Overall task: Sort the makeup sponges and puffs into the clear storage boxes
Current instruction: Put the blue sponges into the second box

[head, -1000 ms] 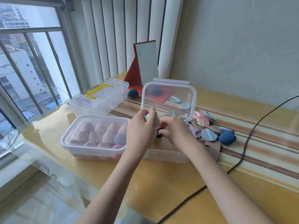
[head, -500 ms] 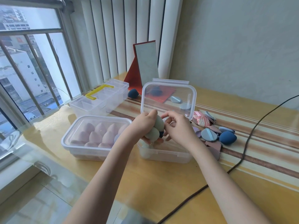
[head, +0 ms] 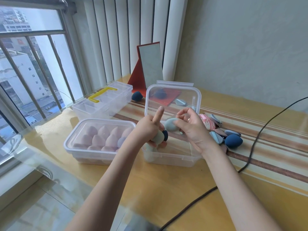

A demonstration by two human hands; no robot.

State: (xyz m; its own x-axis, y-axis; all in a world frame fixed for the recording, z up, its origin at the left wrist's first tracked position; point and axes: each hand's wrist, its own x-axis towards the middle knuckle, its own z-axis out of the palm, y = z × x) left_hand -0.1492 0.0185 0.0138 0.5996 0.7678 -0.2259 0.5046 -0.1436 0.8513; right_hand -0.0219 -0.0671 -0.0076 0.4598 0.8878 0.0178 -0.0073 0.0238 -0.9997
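My left hand (head: 150, 129) grips a green sponge (head: 158, 137) and a dark blue one (head: 165, 135) over the open clear box (head: 173, 157), its index finger pointing up. My right hand (head: 191, 129) holds a pale blue-green sponge (head: 170, 125) just beside it. Another green sponge (head: 149, 152) lies in the box's near left corner. The box's lid (head: 173, 99) stands upright behind my hands. A closed clear box (head: 100, 139) to the left holds several pink sponges. Loose puffs (head: 216, 130) and a dark blue sponge (head: 233, 141) lie on the table to the right.
A divided clear case with a yellow handle (head: 103, 100) stands at the back left. A red-backed mirror (head: 150, 67) leans at the back, a dark blue sponge (head: 137, 96) near it. A black cable (head: 253, 144) runs across the table on the right. The window is on the left.
My right hand has taken the pale blue-green sponge from my left hand's bunch and lifted slightly. My left index finger has straightened upward. The left hand still holds two sponges.
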